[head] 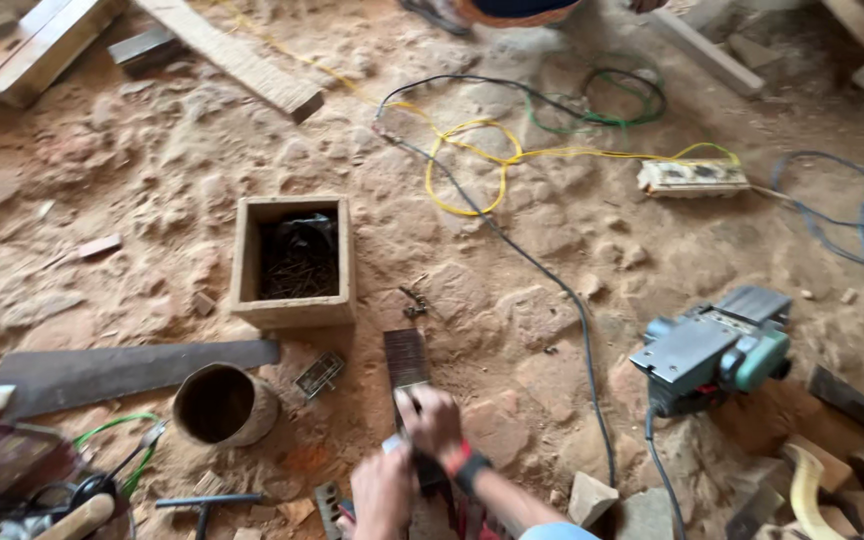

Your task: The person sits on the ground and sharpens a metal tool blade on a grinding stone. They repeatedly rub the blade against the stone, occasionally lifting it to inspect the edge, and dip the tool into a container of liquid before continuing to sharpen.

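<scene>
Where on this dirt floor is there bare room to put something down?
Bare dirt lies left of the nail box, below the planks, and between the black cord and the power strip. It is crowded around both hands, the cup and the planer.

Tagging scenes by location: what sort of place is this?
Probably a rough carpentry or building site on bare dirt ground: an electric planer, a handsaw blade, an open wooden box of nails, and loose planks. Both hands work at a dark flat tool.
</scene>
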